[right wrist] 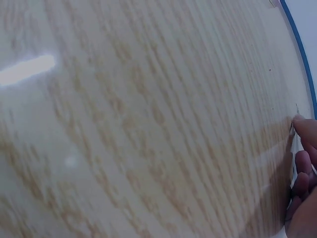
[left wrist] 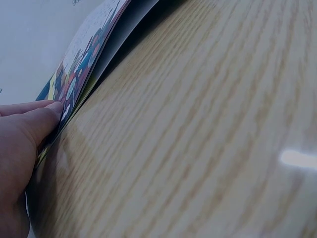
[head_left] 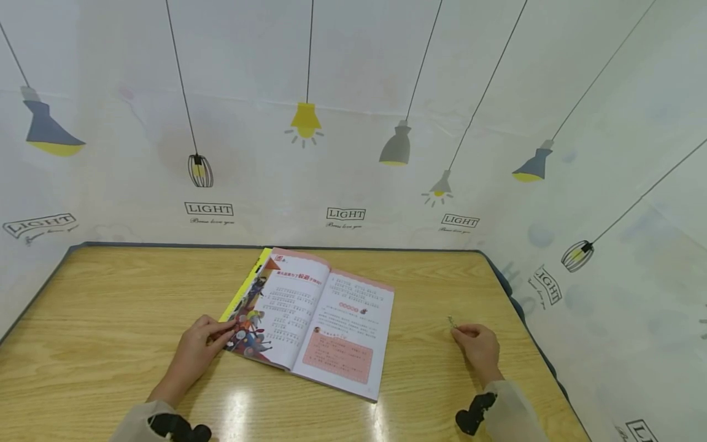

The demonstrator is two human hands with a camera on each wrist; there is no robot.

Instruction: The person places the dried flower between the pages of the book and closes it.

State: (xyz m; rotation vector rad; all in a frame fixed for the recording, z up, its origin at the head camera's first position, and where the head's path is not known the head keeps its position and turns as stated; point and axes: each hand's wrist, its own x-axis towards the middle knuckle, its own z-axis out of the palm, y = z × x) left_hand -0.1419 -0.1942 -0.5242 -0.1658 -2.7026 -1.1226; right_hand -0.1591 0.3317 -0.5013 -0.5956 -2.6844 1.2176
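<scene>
An open book with printed text and colourful pictures lies at a slant on the wooden table. My left hand rests at its lower left edge, fingertips on the illustrated page. Index finger and thumb both show on the page side there. Off to the right of the book, my right hand pinches a small, thin, gold-coloured thing between thumb and index finger, close over the tabletop. Its kind is too small to tell. The other right fingers curl in below.
A dark edging runs along the far side of the table. Behind it hangs a pale wall covering printed with lamps. Black straps sit on both wrists over light sleeves.
</scene>
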